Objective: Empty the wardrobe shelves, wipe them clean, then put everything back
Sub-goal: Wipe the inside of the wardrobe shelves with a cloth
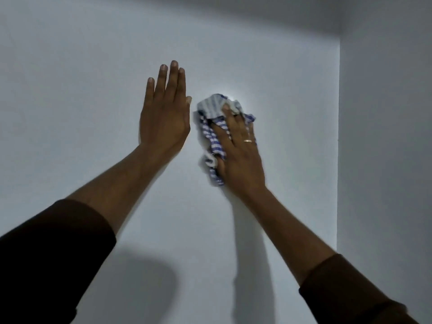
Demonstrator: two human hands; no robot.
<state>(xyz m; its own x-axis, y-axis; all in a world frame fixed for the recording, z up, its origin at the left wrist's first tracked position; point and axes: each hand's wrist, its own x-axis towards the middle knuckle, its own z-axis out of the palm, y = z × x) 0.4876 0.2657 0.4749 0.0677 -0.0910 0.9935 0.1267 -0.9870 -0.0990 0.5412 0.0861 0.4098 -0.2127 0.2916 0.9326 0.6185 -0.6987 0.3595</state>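
The left hand (163, 113) lies flat and wide on the white shelf (292, 90), mid-frame; just right of it, the right hand (240, 155) (ring on one finger) presses a crumpled blue-striped cloth (211, 127) against the shelf, fingers straight.

Both my forearms bare from wrist to roughly mid-forearm. Left sleeve (53, 251): dark brown, nearly black in this dim light, plain cloth, pushed up so the cuff bunches in a soft rounded fold. Right sleeve (350, 291): same dark brown fabric, cuff edge showing as a thicker band, a few creases behind it. No pattern, buttons or logos visible on either. Right hand (243, 160): one thin, pale metal ring (247, 141) on the ring finger, a plain band. Left hand (164, 113): no jewellery. Fingernails short, unpainted.
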